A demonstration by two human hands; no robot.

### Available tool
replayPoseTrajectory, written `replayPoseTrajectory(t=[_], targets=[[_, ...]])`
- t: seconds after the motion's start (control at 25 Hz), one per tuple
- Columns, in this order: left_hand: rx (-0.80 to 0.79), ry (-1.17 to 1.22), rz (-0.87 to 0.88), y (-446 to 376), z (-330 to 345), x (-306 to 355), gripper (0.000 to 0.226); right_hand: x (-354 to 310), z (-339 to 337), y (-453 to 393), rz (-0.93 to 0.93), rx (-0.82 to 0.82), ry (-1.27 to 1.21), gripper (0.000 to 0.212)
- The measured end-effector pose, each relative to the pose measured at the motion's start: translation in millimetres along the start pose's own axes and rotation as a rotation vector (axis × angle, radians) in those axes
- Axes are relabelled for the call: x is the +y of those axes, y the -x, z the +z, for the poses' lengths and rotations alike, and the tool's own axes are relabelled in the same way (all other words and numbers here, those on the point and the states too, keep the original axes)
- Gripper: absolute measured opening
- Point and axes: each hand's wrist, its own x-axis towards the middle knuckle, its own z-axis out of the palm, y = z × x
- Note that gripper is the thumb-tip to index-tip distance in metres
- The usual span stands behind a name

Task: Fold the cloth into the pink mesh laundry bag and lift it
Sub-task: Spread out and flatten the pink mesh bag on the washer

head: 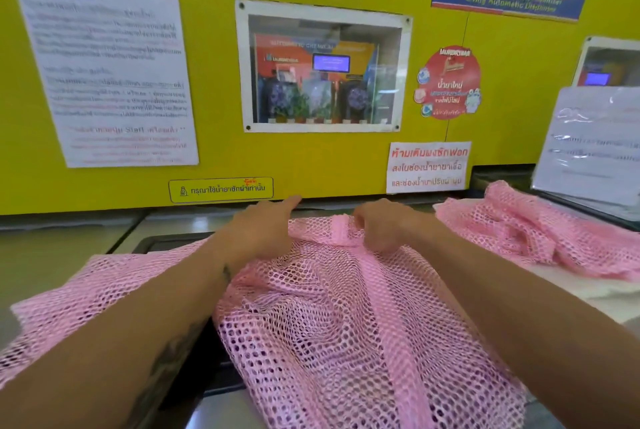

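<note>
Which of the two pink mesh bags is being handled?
The central mesh bag, spread out with left hand and right hand at its far edge; the bunched mesh bag at right lies untouched.

Both bare arms reach in from 7 and 5 o'clock toward 12. The left grip (263, 233) points one finger toward 1 o'clock. The right grip (382, 227) curls its fingers and pinches the pink mesh bag (329, 307).

Countertop (52, 255) carries pink mesh laundry bag (346, 324) and mesh heap (519, 231).
</note>
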Motion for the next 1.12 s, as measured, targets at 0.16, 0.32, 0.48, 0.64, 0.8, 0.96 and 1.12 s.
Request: replayPoseTrajectory(t=[0.16, 0.32, 0.48, 0.64, 0.8, 0.96, 1.12], targets=[[0.131, -0.118, -0.009, -21, -4, 2, 0.021, 11, -9, -18, 0.018, 0.172, -0.001, 0.011], [0.253, 0.045, -0.059, -43, -11, 7, 0.018, 16, -22, -43, 0.157, 0.443, 0.005, 0.021], [-0.169, 0.221, -0.008, -49, -5, 1, 0.045, 12, -10, -48, 0.167, 0.398, -0.232, 0.032], [-0.158, 0.084, 0.064, -23, -12, -19, 0.031, 10, 8, -43, 0.002, -0.004, -0.207, 0.049], [-0.129, -0.047, 0.020, 18, -28, -53, 0.041, 22, 32, -39, -0.062, -0.285, -0.062, 0.086], [-0.212, -0.088, -0.144, 59, -30, -92, 0.058, 20, 12, -38, -0.069, -0.256, 0.073, 0.078], [-0.092, -0.030, -0.127, 80, -32, -110, 0.035, -65, -8, -11, -0.239, 0.046, 0.076, 0.057]])
